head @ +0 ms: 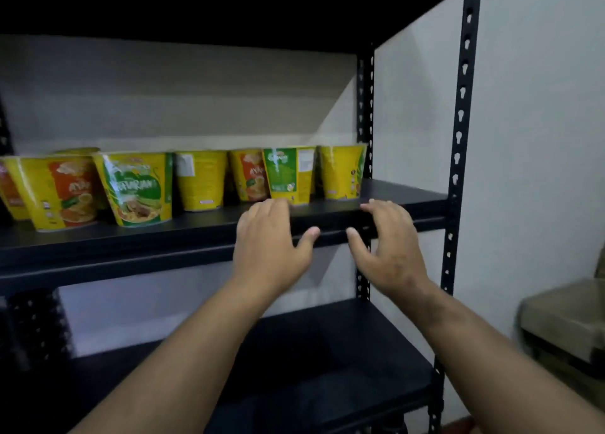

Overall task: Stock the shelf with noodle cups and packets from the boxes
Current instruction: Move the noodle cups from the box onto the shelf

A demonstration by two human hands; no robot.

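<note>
Several yellow noodle cups stand in a row on a black shelf board [406, 198], from an orange-labelled cup [55, 191] at the left to a plain yellow cup [342, 171] at the right end. A green-labelled cup [288, 173] stands just behind my left hand [271, 240]. My right hand [386, 243] hovers at the shelf's front edge, right of the left hand. Both hands are empty, fingers spread, palms facing each other across a small gap.
The black metal rack has perforated uprights [458, 139] at the right and a lower shelf board [327, 361] below my arms. A cardboard box [566, 322] sits at the right edge against the pale wall [540, 106].
</note>
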